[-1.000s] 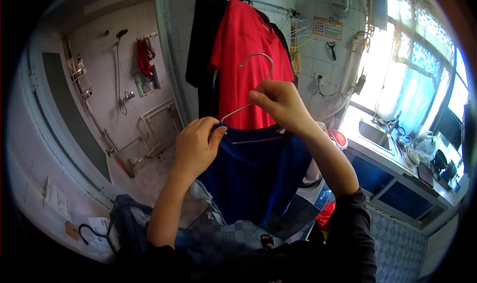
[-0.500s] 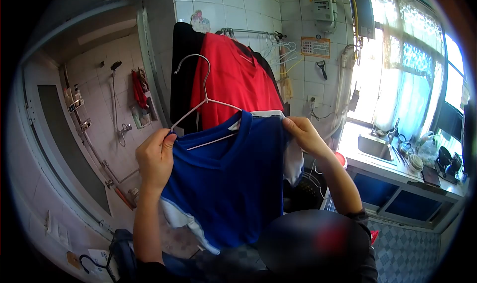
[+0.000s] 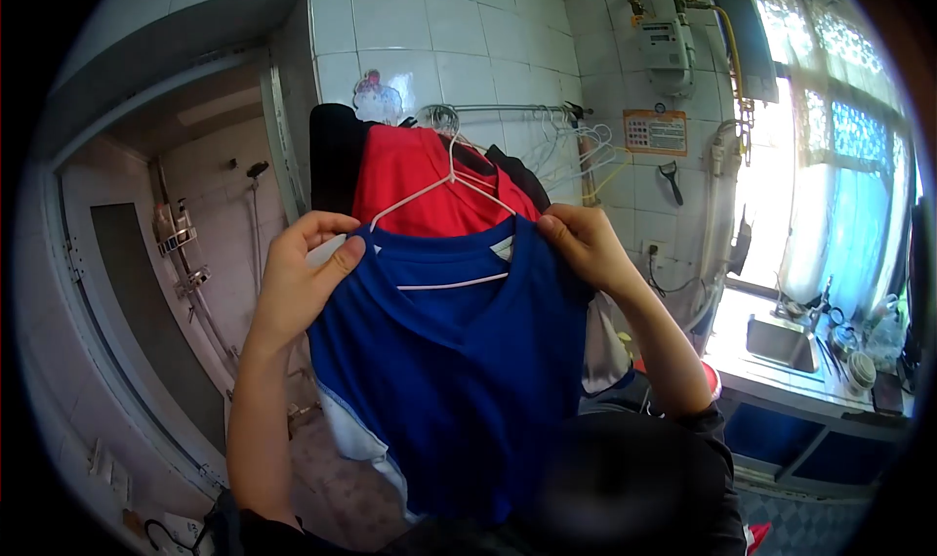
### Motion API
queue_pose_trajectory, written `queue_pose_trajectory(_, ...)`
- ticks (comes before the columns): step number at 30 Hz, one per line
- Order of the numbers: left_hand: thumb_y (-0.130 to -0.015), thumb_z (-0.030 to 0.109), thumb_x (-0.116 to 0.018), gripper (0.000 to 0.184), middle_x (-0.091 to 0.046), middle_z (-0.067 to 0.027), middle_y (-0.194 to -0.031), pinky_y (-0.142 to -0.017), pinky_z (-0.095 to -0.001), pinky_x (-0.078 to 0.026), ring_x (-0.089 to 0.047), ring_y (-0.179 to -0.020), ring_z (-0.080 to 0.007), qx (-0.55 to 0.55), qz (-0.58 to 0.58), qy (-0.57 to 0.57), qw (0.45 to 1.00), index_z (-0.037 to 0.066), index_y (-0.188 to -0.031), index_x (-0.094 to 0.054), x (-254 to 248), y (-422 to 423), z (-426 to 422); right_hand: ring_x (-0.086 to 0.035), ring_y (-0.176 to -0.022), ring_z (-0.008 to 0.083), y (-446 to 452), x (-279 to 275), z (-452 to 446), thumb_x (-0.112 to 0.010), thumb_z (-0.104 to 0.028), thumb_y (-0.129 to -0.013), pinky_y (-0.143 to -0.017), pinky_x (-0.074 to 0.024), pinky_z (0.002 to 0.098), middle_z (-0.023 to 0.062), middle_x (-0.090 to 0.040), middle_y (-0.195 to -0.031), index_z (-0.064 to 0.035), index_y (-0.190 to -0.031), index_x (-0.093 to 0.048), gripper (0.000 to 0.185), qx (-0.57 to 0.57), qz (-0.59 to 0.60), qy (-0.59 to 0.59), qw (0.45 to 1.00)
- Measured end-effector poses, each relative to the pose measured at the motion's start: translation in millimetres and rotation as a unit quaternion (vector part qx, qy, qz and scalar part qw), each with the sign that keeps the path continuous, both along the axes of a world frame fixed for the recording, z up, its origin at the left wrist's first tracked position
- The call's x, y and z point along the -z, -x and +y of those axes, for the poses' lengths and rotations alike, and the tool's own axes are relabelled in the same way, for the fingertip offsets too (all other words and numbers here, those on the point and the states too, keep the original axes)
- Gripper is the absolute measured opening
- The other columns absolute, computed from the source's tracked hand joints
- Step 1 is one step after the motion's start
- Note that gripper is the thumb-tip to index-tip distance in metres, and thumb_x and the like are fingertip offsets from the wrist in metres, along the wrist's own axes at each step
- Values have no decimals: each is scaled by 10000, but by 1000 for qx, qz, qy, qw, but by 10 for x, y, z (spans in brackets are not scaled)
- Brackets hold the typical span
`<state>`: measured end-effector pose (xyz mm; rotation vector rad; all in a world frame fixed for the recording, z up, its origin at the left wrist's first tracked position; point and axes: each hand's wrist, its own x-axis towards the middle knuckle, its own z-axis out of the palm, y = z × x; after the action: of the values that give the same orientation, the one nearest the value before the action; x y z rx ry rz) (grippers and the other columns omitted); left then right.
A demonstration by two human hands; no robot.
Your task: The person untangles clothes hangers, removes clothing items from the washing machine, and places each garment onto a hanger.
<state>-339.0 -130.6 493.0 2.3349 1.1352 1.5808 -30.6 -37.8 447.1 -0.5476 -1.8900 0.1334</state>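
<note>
A blue V-neck shirt (image 3: pixel 449 380) with white side parts hangs spread in front of me on a thin wire hanger (image 3: pixel 452 177). The hanger's bottom bar shows through the neck opening. My left hand (image 3: pixel 303 263) pinches the shirt at the shoulder on the left of the view. At the opposite shoulder, my right hand (image 3: pixel 590 248) grips the cloth between thumb and fingers. Right behind the hanger is a red shirt (image 3: pixel 400 175), beside black clothing (image 3: pixel 332 156). The hanger's hook overlaps the clothes rail area, and whether it touches the rail I cannot tell.
A wall rail (image 3: pixel 508 108) holds clothes and several white hangers (image 3: pixel 576 151). To the right are a counter with a sink (image 3: pixel 781 343), bowls (image 3: pixel 861 369) and a window. On the left, a doorway leads to a shower area. A dark rounded blur covers the lower middle.
My right hand has gone from the hanger to the shirt's shoulder. The blue shirt is now spread on the hanger and faces me squarely. The view has tilted up.
</note>
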Motion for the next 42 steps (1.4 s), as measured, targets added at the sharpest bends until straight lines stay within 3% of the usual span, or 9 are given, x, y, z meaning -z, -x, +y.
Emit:
queue_pose_trajectory(2, -827, 269, -671, 424, -622, -54, -959, -768, -225, -449, -579, -813, -112, 50, -69, -14, 996, -17, -1113, -544, 83, -55, 41, -384, -579, 74, -49, -9, 268, -534, -260, -917, -523, -357, 257, 34, -451, -575, 20, -812, -576, 302, -16, 26, -12, 999)
queue_pose_trajectory(5, -791, 193, -699, 493, -614, -87, -1058, -828, -284, -485, -608, -894, -157, 163, -197, 212, 943, -28, -1183, -498, 322, -208, -44, -389, -600, 27, -135, -25, 655, -517, -316, -932, -509, -324, 212, -81, -464, -634, -8, -749, -588, 366, -112, 122, 73, 984)
queue_pose_trajectory(8, -769, 125, -706, 548, -593, -74, -1080, -825, -290, -461, -581, -934, -164, 142, -120, 391, 901, -9, -1243, -465, 740, -365, 25, -386, -601, 23, -155, 71, 1276, -513, -344, -931, -508, -325, 211, -74, -470, -631, -16, -750, -591, 382, -136, 125, 94, 978)
queue_pose_trajectory(14, -798, 114, -643, 106, -575, -13, -688, -494, -212, -436, -566, -587, -81, 158, -254, 270, 915, 45, -846, -579, 408, -511, 39, -427, -581, 24, -68, 267, 2067, -517, -368, -925, -517, -362, 201, -66, -515, -641, -23, -750, -593, 394, -185, 183, 150, 954)
queue_pose_trajectory(20, -782, 90, -647, 122, -559, -1, -712, -501, -211, -432, -539, -581, -73, 144, -371, 185, 899, 43, -866, -572, -78, -620, 301, -501, -625, 54, 112, -19, 2386, -525, -347, -923, -572, -420, 219, -18, -585, -708, 32, -839, -615, 399, -233, 221, 218, 922)
queue_pose_trajectory(28, -777, 76, -660, 363, -568, -30, -823, -606, -221, -463, -557, -688, -88, 2, -344, 152, 926, -31, -1086, -502, 828, -333, 54, -591, -720, 197, 183, -129, 2144, -578, -336, -880, -669, -460, 290, 76, -633, -774, 39, -937, -588, 380, -68, 117, 29, 990)
queue_pose_trajectory(32, -748, 69, -716, 549, -561, -110, -1012, -796, -279, -460, -563, -875, -162, -67, -295, 115, 946, -68, -1196, -429, 1458, -225, 306, -422, -1052, 379, 154, 464, 1743, -748, -349, -686, -905, -356, 424, 217, -481, -1123, 61, -1152, -452, 688, 209, 200, -124, 949)
queue_pose_trajectory(35, -718, 27, -733, 609, -531, -192, -1142, -943, -357, -374, -523, -1035, -262, -355, -60, -47, 932, -101, -1215, -405, 2048, -398, 366, -361, -1161, 408, 245, 1222, 1035, -788, -266, -584, -989, -293, 484, 240, -394, -1256, -64, -1267, -426, 799, 142, 141, -111, 973)
queue_pose_trajectory(42, -840, 70, -573, 293, -609, -215, -1019, -864, -405, -426, -575, -907, -298, -335, -114, 114, 928, -143, -1034, -525, 4393, -499, 194, -395, -1171, 368, 557, 3703, 15, -748, -193, -650, -960, -355, 451, 195, -393, -1290, -67, -1195, -501, 612, 32, 15, 126, 991)
